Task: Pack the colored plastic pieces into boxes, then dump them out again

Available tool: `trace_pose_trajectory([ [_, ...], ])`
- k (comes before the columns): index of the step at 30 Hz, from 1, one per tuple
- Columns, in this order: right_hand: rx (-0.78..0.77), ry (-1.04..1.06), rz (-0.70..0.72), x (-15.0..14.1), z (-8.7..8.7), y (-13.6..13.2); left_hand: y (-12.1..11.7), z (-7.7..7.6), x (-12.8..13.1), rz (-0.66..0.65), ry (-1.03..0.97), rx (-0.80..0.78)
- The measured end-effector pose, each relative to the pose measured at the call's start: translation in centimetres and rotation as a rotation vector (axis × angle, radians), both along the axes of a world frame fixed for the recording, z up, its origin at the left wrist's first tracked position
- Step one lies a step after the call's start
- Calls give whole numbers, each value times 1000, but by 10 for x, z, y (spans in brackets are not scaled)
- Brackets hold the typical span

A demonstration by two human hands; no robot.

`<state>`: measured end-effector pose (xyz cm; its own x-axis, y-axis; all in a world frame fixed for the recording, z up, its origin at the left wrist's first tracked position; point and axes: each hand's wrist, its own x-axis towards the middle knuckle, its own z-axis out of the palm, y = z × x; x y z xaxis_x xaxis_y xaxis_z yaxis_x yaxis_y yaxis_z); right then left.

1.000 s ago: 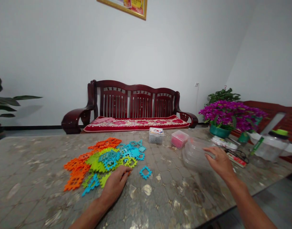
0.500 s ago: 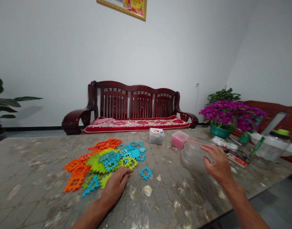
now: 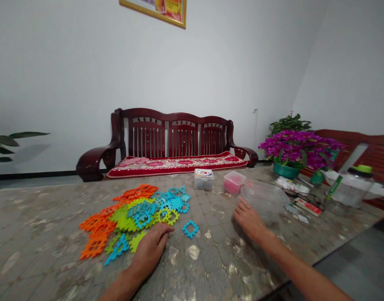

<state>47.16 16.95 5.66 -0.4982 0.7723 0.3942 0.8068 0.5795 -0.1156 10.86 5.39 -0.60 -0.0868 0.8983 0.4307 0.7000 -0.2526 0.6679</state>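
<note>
A heap of flat orange, green and blue plastic puzzle tiles [image 3: 132, 211] lies on the marbled table [image 3: 211, 259]. My left hand [image 3: 149, 248] rests palm down at the heap's near edge, fingers stretched over a green tile. One blue tile [image 3: 191, 229] lies apart, to the right of that hand. My right hand [image 3: 250, 219] lies on the table with fingers apart, just left of a clear plastic container [image 3: 264, 198], and holds nothing.
A small clear box [image 3: 204, 179] and a pink box [image 3: 233, 182] stand behind the container. Purple flowers in a green pot [image 3: 297, 152], a green-lidded jar [image 3: 352, 188], scissors and packets sit at the right. A dark wooden bench [image 3: 173, 144] stands behind the table.
My right hand has left the clear container and moved left and down onto the table. The left hand stays put. The view has shifted slightly.
</note>
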Motion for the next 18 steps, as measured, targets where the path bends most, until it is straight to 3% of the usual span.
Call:
trace_pose_trajectory([
  [5, -6, -79, -3, 29, 1, 10, 1, -1, 0, -5, 6, -19],
  [9, 133, -221, -4, 51, -14, 11, 1, -1, 2, -4, 22, -30],
  [11, 169, -185, -11, 46, -26, 10, 1, 0, 5, -6, 39, -21],
  [14, 41, 1, -5, 9, -43, 8, 1, 4, 8, 6, 102, 10],
  [18, -202, 200, 49, -79, -50, 7, 9, 25, -5, 125, 258, -1],
])
